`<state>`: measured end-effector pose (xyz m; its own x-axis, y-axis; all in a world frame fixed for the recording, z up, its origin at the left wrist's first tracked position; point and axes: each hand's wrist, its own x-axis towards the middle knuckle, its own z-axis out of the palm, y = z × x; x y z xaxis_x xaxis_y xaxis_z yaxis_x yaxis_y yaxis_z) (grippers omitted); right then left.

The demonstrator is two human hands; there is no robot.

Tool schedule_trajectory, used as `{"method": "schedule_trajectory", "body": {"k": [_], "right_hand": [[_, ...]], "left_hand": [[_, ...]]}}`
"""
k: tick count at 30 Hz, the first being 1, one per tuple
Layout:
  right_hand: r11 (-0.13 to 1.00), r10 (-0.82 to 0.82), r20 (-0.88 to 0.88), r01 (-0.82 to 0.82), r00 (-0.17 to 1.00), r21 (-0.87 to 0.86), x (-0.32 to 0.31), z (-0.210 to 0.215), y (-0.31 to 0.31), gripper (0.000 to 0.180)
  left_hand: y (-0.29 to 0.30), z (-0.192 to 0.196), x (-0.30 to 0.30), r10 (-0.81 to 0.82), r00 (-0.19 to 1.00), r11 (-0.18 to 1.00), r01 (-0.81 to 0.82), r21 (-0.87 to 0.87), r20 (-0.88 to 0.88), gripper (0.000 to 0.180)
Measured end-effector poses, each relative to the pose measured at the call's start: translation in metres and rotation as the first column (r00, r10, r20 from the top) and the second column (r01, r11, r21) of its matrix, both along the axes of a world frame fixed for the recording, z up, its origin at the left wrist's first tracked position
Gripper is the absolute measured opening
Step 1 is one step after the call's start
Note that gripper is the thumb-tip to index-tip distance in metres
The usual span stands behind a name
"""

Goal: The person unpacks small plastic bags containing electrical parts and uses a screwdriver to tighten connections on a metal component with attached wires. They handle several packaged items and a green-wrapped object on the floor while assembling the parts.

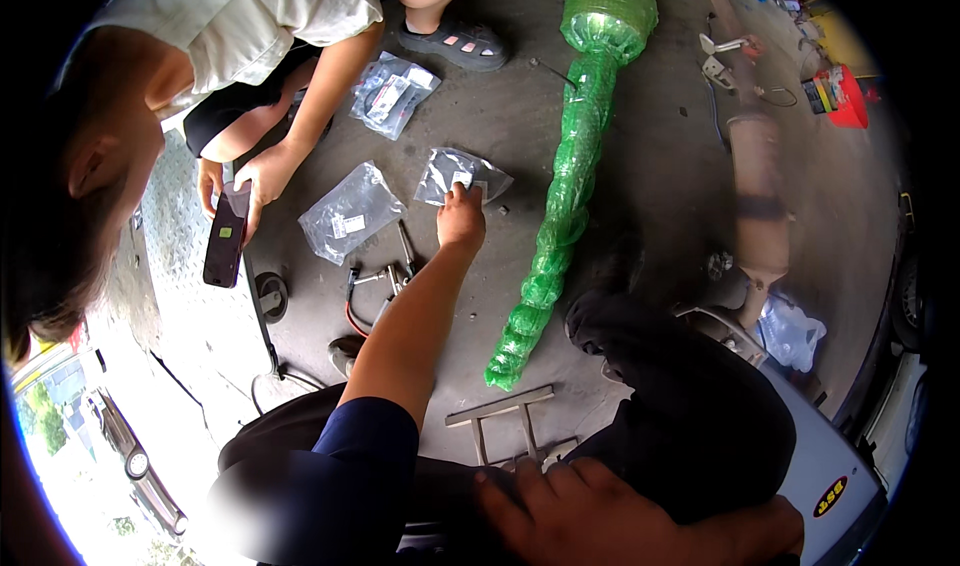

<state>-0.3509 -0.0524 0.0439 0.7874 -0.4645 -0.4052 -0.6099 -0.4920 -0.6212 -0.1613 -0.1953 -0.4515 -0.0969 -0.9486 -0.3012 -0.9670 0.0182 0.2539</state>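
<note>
Currently, the left hand (461, 221) is touching a clear bag (440, 171) on the grey floor (505, 266), its fingers bunched over the middle; whether they are pinching the plastic, I cannot tell. A floor strip is separating the bag's right edge from a green-wrapped bundle (567, 201); a second bag (350, 201) is lying leftward. Low down, the right hand (610, 511) is resting, fingers slightly spread.

A vehicle workshop — a muffler (760, 176) and metal tools (406, 246) on grimy floor (510, 116).
</note>
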Motion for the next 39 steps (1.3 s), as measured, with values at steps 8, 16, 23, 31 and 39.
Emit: {"method": "schedule_trajectory", "body": {"k": [8,16,23,31,39], "right_hand": [[0.986,-0.018,0.068,0.029,0.998,-0.165,0.009,-0.011,0.008,0.05],[0.874,-0.471,-0.148,0.437,0.87,-0.213,0.011,0.006,-0.018,0.051],[0.555,-0.78,0.228,0.476,0.583,0.682,0.029,-0.038,-0.007,0.052],[0.631,-0.755,0.461,0.328,0.466,0.703,0.039,-0.038,0.005,0.028],[0.587,-0.749,0.437,0.192,0.498,0.786,0.054,-0.044,0.021,0.033]], "left_hand": [[0.068,0.096,0.022,0.087,0.913,0.996,-0.076,0.043,-0.398,0.025],[0.141,0.334,0.069,-0.176,0.777,0.983,0.104,-0.152,-0.604,0.025],[0.209,0.438,0.076,-0.463,0.793,0.761,0.126,-0.637,-0.396,0.037],[0.209,0.448,0.103,-0.374,0.676,0.768,-0.158,-0.621,-0.635,0.048],[0.196,0.446,0.149,0.591,-0.24,0.794,0.008,0.607,-0.77,0.039]]}}
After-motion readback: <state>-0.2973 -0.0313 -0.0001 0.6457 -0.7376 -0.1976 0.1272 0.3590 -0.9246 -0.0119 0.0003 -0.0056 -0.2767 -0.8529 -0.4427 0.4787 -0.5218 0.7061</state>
